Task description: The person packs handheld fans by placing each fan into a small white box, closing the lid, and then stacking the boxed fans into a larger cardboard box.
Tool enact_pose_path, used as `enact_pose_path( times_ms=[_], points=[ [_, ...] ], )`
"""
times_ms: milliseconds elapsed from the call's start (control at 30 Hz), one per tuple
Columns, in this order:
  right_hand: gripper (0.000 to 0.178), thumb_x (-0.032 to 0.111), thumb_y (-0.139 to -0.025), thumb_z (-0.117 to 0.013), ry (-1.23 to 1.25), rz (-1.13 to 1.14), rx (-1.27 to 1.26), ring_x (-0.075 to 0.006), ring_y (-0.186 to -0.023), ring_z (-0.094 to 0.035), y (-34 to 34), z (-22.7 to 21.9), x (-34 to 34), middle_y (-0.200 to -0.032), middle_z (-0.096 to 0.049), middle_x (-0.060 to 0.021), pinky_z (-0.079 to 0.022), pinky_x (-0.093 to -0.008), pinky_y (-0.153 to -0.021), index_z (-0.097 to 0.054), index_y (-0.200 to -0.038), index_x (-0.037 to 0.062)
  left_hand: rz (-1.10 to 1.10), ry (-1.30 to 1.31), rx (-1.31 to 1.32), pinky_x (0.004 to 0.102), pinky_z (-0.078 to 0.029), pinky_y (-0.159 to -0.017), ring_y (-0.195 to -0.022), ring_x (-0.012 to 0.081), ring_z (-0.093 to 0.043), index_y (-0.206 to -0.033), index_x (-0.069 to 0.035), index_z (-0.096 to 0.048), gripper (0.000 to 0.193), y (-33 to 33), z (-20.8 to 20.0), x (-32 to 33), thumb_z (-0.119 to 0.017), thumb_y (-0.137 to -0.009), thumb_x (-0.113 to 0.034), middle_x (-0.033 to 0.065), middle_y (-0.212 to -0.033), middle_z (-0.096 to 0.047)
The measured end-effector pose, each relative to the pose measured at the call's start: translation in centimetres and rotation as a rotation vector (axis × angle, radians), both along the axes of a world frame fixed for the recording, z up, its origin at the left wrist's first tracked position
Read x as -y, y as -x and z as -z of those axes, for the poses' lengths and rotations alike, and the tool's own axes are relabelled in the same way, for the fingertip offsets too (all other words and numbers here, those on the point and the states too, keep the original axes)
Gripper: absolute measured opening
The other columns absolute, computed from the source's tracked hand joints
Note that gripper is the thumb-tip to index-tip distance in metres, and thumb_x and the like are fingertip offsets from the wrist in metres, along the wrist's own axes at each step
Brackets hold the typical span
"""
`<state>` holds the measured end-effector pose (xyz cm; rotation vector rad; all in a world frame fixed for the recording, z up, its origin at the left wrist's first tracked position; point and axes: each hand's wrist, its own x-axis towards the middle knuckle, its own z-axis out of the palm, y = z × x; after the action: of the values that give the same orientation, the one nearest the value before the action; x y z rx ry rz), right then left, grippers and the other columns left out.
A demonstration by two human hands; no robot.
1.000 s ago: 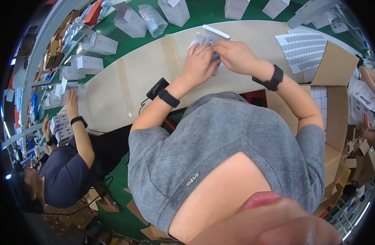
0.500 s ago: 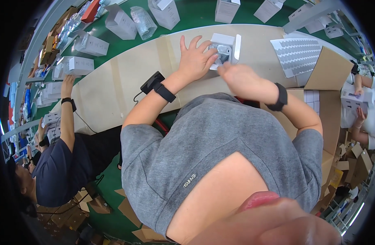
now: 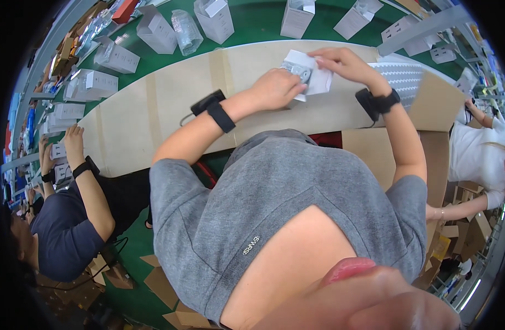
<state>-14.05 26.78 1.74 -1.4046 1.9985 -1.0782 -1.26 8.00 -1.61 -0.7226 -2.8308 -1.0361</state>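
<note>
A small white box [image 3: 319, 81] lies opened on the table in front of me. Inside its opening shows a grey item in clear plastic wrap [image 3: 297, 70]; its kind is hard to make out. My left hand [image 3: 276, 87] is closed at the box's near left edge, its fingertips against the opening and the wrapped item. At the far right edge, my right hand [image 3: 343, 61] grips the box's flap between thumb and fingers. Black bands with small dark modules circle both my wrists.
A beige tabletop [image 3: 170, 104] spans before me. White boxes [image 3: 214, 22] and a bubble-wrapped item [image 3: 186, 33] line the green surface beyond. A patterned white sheet [image 3: 398, 77] and a large carton [image 3: 437, 102] are at right. Co-workers [image 3: 71, 231] work on either side.
My right hand has moved up from the box's near side to its far right edge. My left hand's spread fingers have drawn together and shifted nearer. The box has turned slightly.
</note>
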Motion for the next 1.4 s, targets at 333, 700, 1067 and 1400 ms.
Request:
enact_pose_path(
  times_ms=[333,700,1067,1400],
  points=[
    [0.019,0.017,-0.079,-0.055,-0.532,-0.193,-0.464,-0.0311,-0.072,-0.059,-9.7,-4.7,1.4,-0.108,-0.058,-0.0156,-0.047,-0.0335,-0.065,-0.057,-0.072,-0.0004,0.247,0.76,0.137,0.0385,-0.041,-0.07,-0.064,0.0298,-0.057,-0.064,-0.006,-0.06,0.018,0.2,-5.3,2.0,-0.054,-0.073,-0.019,0.013,-0.064,-0.059],
    [0.034,0.025,-0.09,-0.043,-0.058,0.146,0.186,-0.0226,-0.088,-0.06,-4.1,3.6,3.1,-0.099,-0.06,-0.0124,-0.047,-0.0309,-0.078,-0.05,-0.116,0.0039,-0.024,0.67,-0.123,0.0396,-0.037,-0.083,-0.073,0.0251,-0.061,-0.074,-0.011,-0.065,0.012,-0.4,-2.5,2.3,-0.06,-0.067,-0.018,0.0094,-0.069,-0.063],
    [0.035,0.018,-0.09,-0.044,0.291,0.535,1.169,-0.0201,-0.085,-0.06,-10.9,2.1,6.5,-0.1,-0.058,-0.0121,-0.049,-0.0308,-0.079,-0.045,-0.122,0.0019,0.219,1.033,0.298,0.0541,-0.02,-0.101,-0.097,0.0239,-0.054,-0.088,-0.007,-0.063,0.026,3.3,-7.1,2.4,-0.062,-0.066,-0.02,0.0094,-0.099,-0.059],
    [0.021,0.007,-0.072,-0.057,0.302,0.085,-0.859,-0.0273,-0.084,-0.054,-6.7,1.4,5.3,-0.095,-0.056,-0.0089,-0.045,-0.0358,-0.069,-0.056,-0.093,0.0031,0.15,0.628,-0.111,0.0548,-0.009,-0.104,-0.104,0.0219,-0.052,-0.082,-0.01,-0.067,0.02,1.4,-3.1,5.4,-0.061,-0.07,-0.024,0.0089,-0.098,-0.06]
  ],
)
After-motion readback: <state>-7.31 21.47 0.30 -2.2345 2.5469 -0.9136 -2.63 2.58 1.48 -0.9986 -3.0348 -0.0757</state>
